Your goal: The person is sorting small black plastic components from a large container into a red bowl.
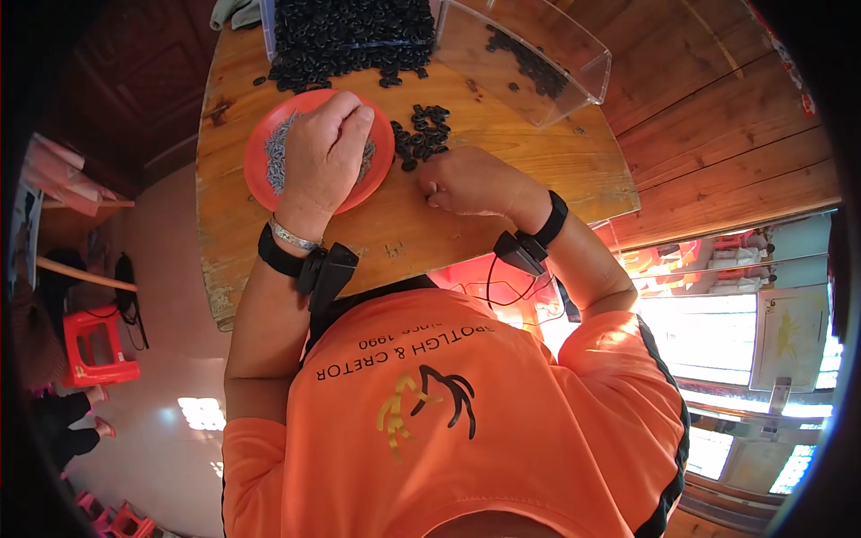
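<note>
My left hand (325,152) is closed over an orange-red plate (255,170); its fingers curl under, and whatever they grip is hidden. Small grey screw-like pieces (275,154) lie in that plate, partly covered by the hand. To the right, my right hand (475,184) is closed just above the wooden table (404,238), thumb and fingers pressed together. Anything between them is too hidden to name. Just beyond the right hand sits a loose cluster of small black oval ring-shaped parts (426,134).
A clear bin heaped with black parts (354,36) stands at the far side, with some spilled before it. Another transparent bin (583,85), at the far right, holds fewer. On the floor at left is a red stool (94,345). Another person's legs (76,421) show there.
</note>
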A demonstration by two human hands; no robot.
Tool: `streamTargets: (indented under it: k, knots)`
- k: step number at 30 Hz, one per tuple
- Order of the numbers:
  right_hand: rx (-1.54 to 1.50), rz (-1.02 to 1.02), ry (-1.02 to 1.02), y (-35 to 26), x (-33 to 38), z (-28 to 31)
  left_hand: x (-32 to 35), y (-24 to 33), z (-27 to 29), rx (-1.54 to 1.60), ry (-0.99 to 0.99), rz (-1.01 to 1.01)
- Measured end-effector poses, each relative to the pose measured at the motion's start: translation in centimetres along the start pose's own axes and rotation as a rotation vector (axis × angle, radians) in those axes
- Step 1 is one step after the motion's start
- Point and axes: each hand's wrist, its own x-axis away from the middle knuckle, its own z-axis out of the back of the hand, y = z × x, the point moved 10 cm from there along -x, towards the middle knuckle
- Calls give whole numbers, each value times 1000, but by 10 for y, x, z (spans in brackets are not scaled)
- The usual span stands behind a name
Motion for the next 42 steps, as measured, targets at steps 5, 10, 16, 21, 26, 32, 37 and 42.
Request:
streamTargets:
  k: [5, 10, 16, 21, 26, 32, 37, 42]
  knots:
    - [-62, -4, 22, 1, 0, 0, -2, -9, 1, 10, 8, 36]
    - [-258, -10, 90, 6, -3, 5, -2, -13, 2, 29, 12, 59]
    - [-818, 5, 533, 23, -44, 69, -2, -32, -3, 110, 8, 174]
    - [-1434, 276, 677, -8, -83, 83, -3, -58, 1, 394, 74, 317]
    - [-1436, 254, 691, -18, -96, 72, -2, -78, 17, 413, 154, 363]
    - [-1450, 197, 697, -3, -103, 60, -1, -73, 18, 306, 174, 362]
    - [-1427, 258, 667, -2, -99, 63, -1, -71, 16, 333, 140, 370]
    - [-1271, 294, 689, -8, -97, 68, -3, -71, 23, 372, 195, 340]
